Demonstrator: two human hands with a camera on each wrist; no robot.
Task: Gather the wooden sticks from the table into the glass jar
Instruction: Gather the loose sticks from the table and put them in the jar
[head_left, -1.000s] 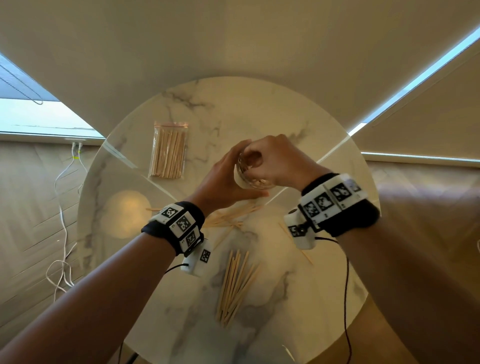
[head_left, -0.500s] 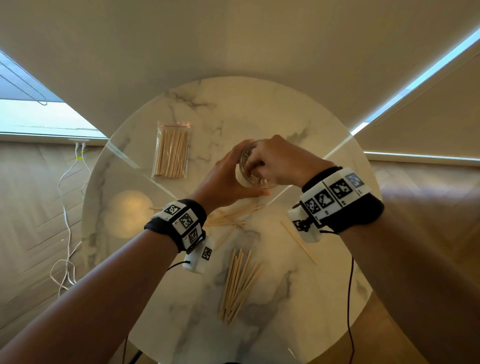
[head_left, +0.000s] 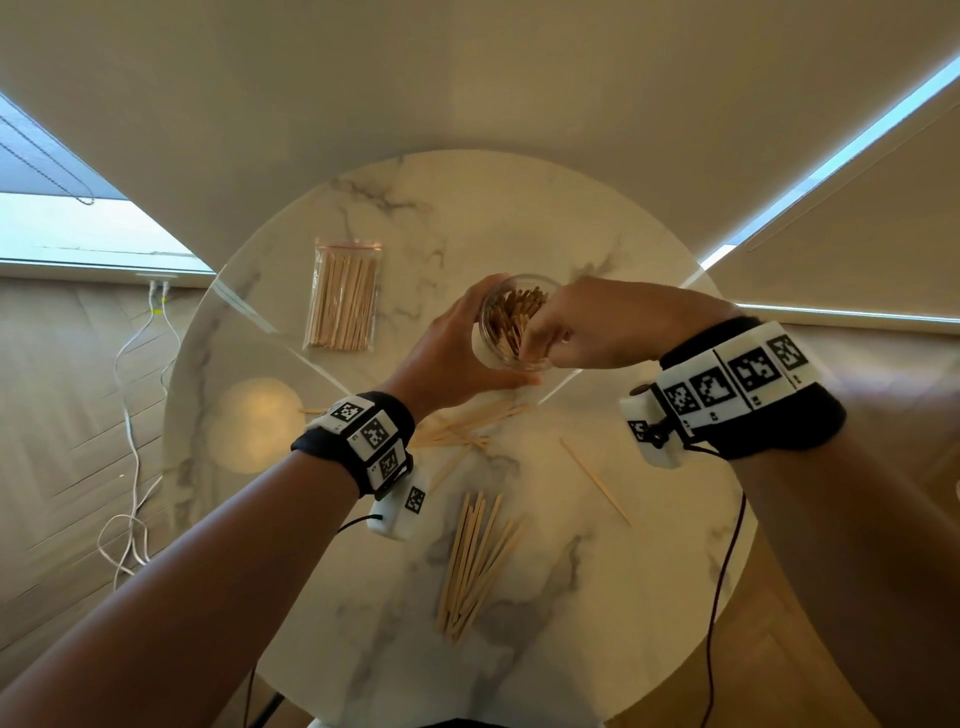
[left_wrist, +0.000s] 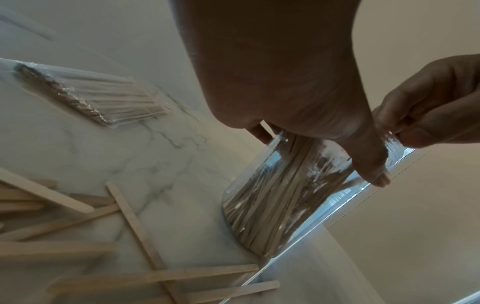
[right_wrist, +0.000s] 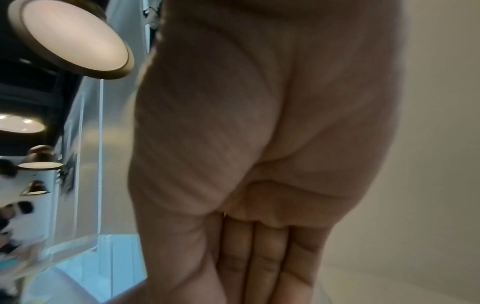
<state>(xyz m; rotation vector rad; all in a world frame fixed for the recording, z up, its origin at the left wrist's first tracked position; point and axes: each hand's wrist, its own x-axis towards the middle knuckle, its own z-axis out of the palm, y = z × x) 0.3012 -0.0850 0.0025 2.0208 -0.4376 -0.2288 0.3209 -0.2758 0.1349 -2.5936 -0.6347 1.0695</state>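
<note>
The glass jar (head_left: 511, 325) stands on the round marble table (head_left: 519, 208), with several wooden sticks upright inside it. My left hand (head_left: 462, 358) grips the jar from the left, thumb across its near wall (left_wrist: 369, 164). My right hand (head_left: 550, 338) is at the jar's right side, its curled fingers (left_wrist: 405, 131) pinching the rim. Loose sticks lie near me: a bundle (head_left: 472, 561), a scattered heap (head_left: 467, 426) under my left wrist, and a single stick (head_left: 595, 480). The right wrist view shows only my palm (right_wrist: 259, 144).
A clear bag of sticks (head_left: 343, 296) lies on the table to the left of the jar. White cables (head_left: 130, 415) trail on the floor at the left. The table's near edge (head_left: 467, 712) is close to my body.
My right hand has moved off the jar's mouth to its right rim, so the sticks inside now show. My left hand has stayed on the jar.
</note>
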